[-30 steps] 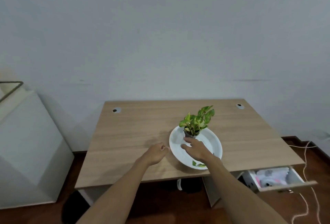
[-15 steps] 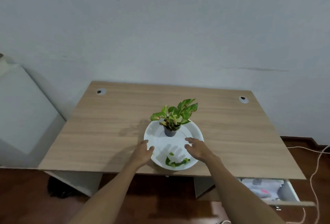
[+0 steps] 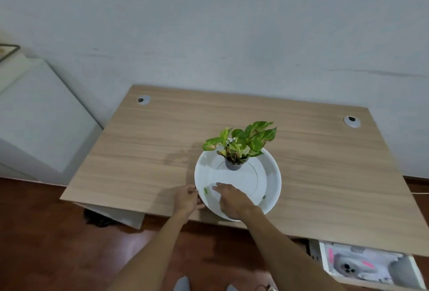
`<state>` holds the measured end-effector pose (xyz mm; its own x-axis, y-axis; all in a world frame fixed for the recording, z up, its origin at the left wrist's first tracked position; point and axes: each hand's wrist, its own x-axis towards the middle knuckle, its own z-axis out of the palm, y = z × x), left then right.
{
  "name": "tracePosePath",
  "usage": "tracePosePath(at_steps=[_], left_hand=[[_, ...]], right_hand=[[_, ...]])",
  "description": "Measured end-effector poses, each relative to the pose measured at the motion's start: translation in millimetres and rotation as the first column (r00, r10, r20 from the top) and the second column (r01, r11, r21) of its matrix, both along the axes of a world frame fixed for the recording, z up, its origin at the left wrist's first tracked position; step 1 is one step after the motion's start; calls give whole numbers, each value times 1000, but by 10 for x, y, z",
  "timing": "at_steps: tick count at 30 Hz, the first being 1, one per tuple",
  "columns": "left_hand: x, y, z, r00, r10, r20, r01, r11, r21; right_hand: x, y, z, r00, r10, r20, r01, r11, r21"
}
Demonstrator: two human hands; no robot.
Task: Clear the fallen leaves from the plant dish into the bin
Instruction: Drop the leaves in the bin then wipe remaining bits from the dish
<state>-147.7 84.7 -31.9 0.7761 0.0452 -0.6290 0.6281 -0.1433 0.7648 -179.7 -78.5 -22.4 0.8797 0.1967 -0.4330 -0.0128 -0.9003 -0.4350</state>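
A white dish (image 3: 274, 174) sits near the front edge of a wooden desk (image 3: 148, 151). At its far side stands a small dark pot (image 3: 233, 165) with a green plant (image 3: 242, 142). My left hand (image 3: 186, 201) grips the dish's left rim, thumb on top and fingers under the edge. My right hand (image 3: 233, 202) lies palm down on the near part of the dish and covers most of the fallen leaves. A leaf tip (image 3: 206, 197) shows left of the fingers and another scrap (image 3: 264, 203) shows to the right. No bin is clearly in view.
A white cabinet (image 3: 41, 116) stands left of the desk. An open drawer (image 3: 369, 265) with a white plush toy juts out under the desk's right front. Two cable holes (image 3: 144, 99) (image 3: 351, 120) sit at the desk's back corners. The wall is close behind.
My right hand moved from the dish's right rim onto the near part, over the leaves. The left hand stayed at the left rim. The view shifted a little.
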Motion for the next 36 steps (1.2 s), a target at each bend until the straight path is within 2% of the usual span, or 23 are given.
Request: tracePosePath(at_steps=[4,9,16,18,23,28,32,36], left_hand=[[37,-26,11,1000,-24,-17,24,1000,-7],[70,-5,13,999,-3,-34,1,998,-64],[79,13,78,997,6,-83,-15,995,-102],[84,22,77,995,1,-103,-12,994,-110],[108,24,-7,996,4,-84,-11,997,-82],[175,-15,-77,998,16,-67,-18,999,-44],[165,-34,-65,997,7,-77,-10,999,-46],[166,-52,-33,997,6,-76,-9,999,-35]], right_hand=[[110,189,-98,984,171,49,-162,975,-155],[92,198,-127,947,295,126,-240,912,-333],[-180,-185,-5,916,398,52,-371,889,-269],[-220,-221,39,931,357,78,-331,914,-236],[-144,-193,58,994,99,49,-92,987,-130],[-340,-114,-8,998,65,-9,-65,994,-87],[-543,-184,37,997,49,57,-47,998,-43],[-391,-307,6,992,-118,34,120,992,-45]])
